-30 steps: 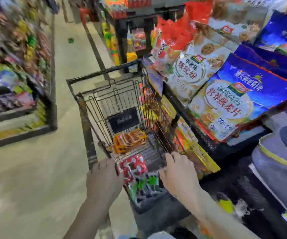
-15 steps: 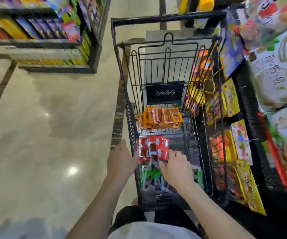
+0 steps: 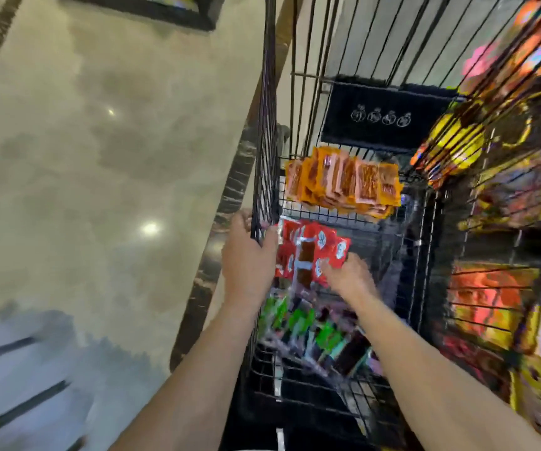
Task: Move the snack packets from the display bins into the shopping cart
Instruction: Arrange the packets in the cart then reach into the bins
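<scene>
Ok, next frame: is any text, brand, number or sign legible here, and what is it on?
None legible as words or numbers.
On the black placard in the cart: four white pictograms, no letters.
On the red packets: white roundels with characters, too blurred to read.
On the orange packets and green packets: print too blurred.
On the shelf packets at right: blurred.

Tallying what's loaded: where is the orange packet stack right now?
Head view, upper centre: the orange packets lie inside the cart at its far end, under the black sign, just beyond the red packets.
</scene>
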Demonstrator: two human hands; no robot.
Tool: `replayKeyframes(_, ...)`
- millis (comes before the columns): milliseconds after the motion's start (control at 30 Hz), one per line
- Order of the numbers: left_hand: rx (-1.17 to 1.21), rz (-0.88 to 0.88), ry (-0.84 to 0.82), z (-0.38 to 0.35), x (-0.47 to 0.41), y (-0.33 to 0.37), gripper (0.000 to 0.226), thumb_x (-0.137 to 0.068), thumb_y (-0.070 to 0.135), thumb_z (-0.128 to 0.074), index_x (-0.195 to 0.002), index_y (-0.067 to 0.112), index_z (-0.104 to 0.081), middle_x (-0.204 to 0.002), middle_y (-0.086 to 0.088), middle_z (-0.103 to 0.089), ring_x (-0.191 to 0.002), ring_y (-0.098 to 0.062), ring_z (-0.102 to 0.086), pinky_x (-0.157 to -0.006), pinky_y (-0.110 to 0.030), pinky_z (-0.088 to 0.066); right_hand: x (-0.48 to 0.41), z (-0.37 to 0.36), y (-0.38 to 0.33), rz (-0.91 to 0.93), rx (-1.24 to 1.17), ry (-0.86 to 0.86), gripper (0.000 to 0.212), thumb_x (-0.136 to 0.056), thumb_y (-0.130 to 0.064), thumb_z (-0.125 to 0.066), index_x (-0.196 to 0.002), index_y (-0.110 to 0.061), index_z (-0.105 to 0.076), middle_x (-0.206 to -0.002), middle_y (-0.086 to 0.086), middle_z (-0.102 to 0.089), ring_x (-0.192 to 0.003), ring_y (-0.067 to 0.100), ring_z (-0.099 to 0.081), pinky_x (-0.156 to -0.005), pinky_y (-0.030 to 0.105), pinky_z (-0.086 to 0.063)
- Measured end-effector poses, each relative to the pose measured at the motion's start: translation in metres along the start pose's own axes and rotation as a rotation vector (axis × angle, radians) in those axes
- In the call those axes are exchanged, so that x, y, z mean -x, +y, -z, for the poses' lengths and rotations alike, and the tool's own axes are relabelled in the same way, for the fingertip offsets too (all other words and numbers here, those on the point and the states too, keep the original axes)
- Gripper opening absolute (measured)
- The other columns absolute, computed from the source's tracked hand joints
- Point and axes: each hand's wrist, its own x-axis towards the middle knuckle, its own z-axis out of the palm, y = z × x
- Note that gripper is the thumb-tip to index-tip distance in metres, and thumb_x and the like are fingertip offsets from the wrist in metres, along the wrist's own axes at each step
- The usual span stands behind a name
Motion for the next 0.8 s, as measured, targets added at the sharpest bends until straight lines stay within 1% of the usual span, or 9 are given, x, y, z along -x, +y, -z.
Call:
replayKeyframes(100,-0.004,-0.048,0.05,-0.004,-0.002,-0.007,0.017,-0.102,0.031,-0.068,-0.115,0.031,-0.056,-0.085,0.013,-0.07,-0.064,0.005,-0.065,-0.053,-0.01,-0.043,-0.037,-0.02,0.004,-0.047,-0.073,0.031,0.083,-0.096,-0.059,-0.06,-0.147,0.004,-0.043,-0.152,0.025,-0.047,-0.144,0.038,-0.041,-0.116,0.045,-0.037)
replayKeyframes(167,0.018,-0.065,0.065,-0.004,-0.003,-0.009,0.017,-0.102,0.029,-0.068,-0.115,0.028,-0.058,-0.077,0.015,-0.068,-0.061,0.009,-0.063,-0.053,-0.004,-0.042,-0.055,-0.033,0.007,-0.079,-0.128,0.044,0.087,-0.096,-0.057,-0.062,-0.148,0.009,-0.039,-0.155,0.026,-0.043,-0.147,0.039,-0.036,-0.118,0.045,-0.035)
replayKeyframes(300,0.051,-0.081,0.051,-0.006,0.0,-0.013,0.019,-0.101,0.026,-0.069,-0.118,0.027,-0.06,-0.075,0.015,-0.067,-0.064,0.01,-0.065,-0.054,-0.001,-0.042,-0.071,-0.056,0.01,-0.137,-0.163,0.148,0.078,-0.091,-0.051,-0.073,-0.139,0.006,-0.045,-0.144,0.027,-0.047,-0.137,0.042,-0.044,-0.106,0.045,-0.042)
replayKeyframes(400,0.061,-0.077,0.042,-0.007,0.0,-0.015,0.019,-0.101,0.024,-0.069,-0.116,0.029,-0.06,-0.083,0.015,-0.069,-0.07,0.009,-0.067,-0.054,-0.002,-0.044,-0.077,-0.063,0.009,-0.189,-0.251,0.188,0.076,-0.089,-0.043,-0.078,-0.139,0.003,-0.044,-0.143,0.026,-0.046,-0.131,0.043,-0.049,-0.104,0.046,-0.045)
replayKeyframes(467,0.048,-0.078,0.044,-0.008,-0.001,-0.015,0.02,-0.101,0.025,-0.069,-0.115,0.032,-0.058,-0.086,0.016,-0.07,-0.07,0.009,-0.067,-0.053,-0.002,-0.044,-0.082,-0.065,0.01,-0.196,-0.294,0.186,0.065,-0.089,-0.04,-0.079,-0.132,0.0,-0.052,-0.138,0.025,-0.054,-0.126,0.041,-0.055,-0.102,0.044,-0.047)
replayKeyframes(533,0.041,-0.079,0.049,-0.008,-0.001,-0.016,0.021,-0.101,0.025,-0.07,-0.116,0.034,-0.058,-0.081,0.016,-0.07,-0.066,0.007,-0.066,-0.053,-0.003,-0.044,-0.085,-0.065,0.013,-0.184,-0.358,0.176,0.044,-0.09,-0.037,-0.079,-0.12,-0.008,-0.063,-0.127,0.02,-0.063,-0.117,0.036,-0.061,-0.1,0.041,-0.05)
replayKeyframes(600,0.051,-0.082,0.053,-0.007,-0.002,-0.016,0.021,-0.1,0.026,-0.07,-0.115,0.035,-0.058,-0.082,0.017,-0.071,-0.065,0.006,-0.066,-0.053,-0.003,-0.044,-0.085,-0.061,0.017,-0.148,-0.424,0.181,0.028,-0.091,-0.031,-0.077,-0.108,-0.013,-0.065,-0.114,0.013,-0.069,-0.104,0.031,-0.065,-0.089,0.037,-0.053)
replayKeyframes(700,0.061,-0.089,0.063,-0.008,-0.002,-0.014,0.021,-0.099,0.026,-0.071,-0.117,0.03,-0.061,-0.08,0.019,-0.071,-0.068,0.01,-0.065,-0.057,-0.001,-0.043,-0.076,-0.049,0.022,-0.074,-0.519,0.188,0.021,-0.094,-0.024,-0.075,-0.109,-0.014,-0.064,-0.093,0.0,-0.069,-0.071,0.015,-0.06,-0.059,0.027,-0.043)
replayKeyframes(800,0.055,-0.088,0.056,-0.007,-0.001,-0.011,0.022,-0.099,0.026,-0.07,-0.118,0.03,-0.06,-0.092,0.027,-0.069,-0.064,0.01,-0.062,-0.057,-0.002,-0.043,-0.059,-0.032,0.027,-0.015,-0.58,0.178,0.023,-0.095,-0.027,-0.075,-0.113,-0.018,-0.063,-0.087,-0.014,-0.064,-0.069,0.002,-0.058,-0.054,0.021,-0.04)
